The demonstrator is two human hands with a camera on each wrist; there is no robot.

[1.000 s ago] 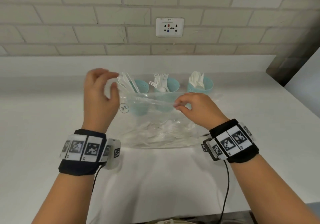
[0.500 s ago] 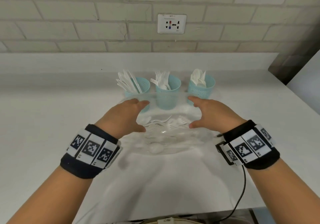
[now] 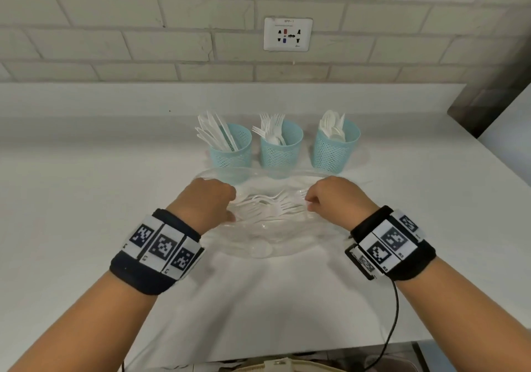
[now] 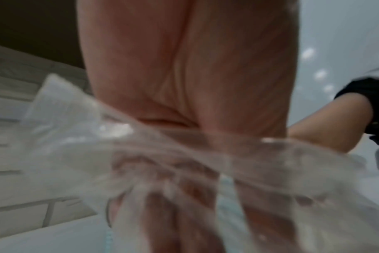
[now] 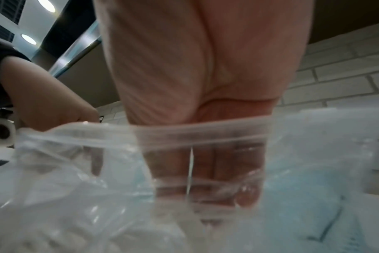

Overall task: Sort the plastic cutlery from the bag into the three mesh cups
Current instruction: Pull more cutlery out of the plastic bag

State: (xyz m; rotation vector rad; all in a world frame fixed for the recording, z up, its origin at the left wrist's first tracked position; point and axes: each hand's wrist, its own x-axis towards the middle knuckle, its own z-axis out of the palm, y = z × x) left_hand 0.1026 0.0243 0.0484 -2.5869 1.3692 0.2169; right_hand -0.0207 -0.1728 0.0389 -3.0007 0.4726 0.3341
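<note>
A clear plastic bag (image 3: 258,245) lies on the white counter with its mouth spread wide, and white forks (image 3: 270,205) show inside it. My left hand (image 3: 212,202) curls over the mouth's left edge and my right hand (image 3: 330,196) over its right edge. In the left wrist view, the left hand (image 4: 184,85) has its fingers behind the bag's film (image 4: 76,154). The right wrist view shows the right hand's fingers (image 5: 227,179) through the bag (image 5: 314,137). Behind the bag stand three teal mesh cups: knives (image 3: 230,153), forks (image 3: 280,153) and spoons (image 3: 333,153).
The counter (image 3: 86,228) runs back to a brick wall with a socket plate (image 3: 287,34). Its front edge lies close to my body and its right edge slants away at the far right. A black cable (image 3: 393,314) hangs from my right wristband.
A second ago both hands pinched the bag's top edge up in front of the cups. They lowered it to the counter and now curl over the two sides of its spread mouth.
</note>
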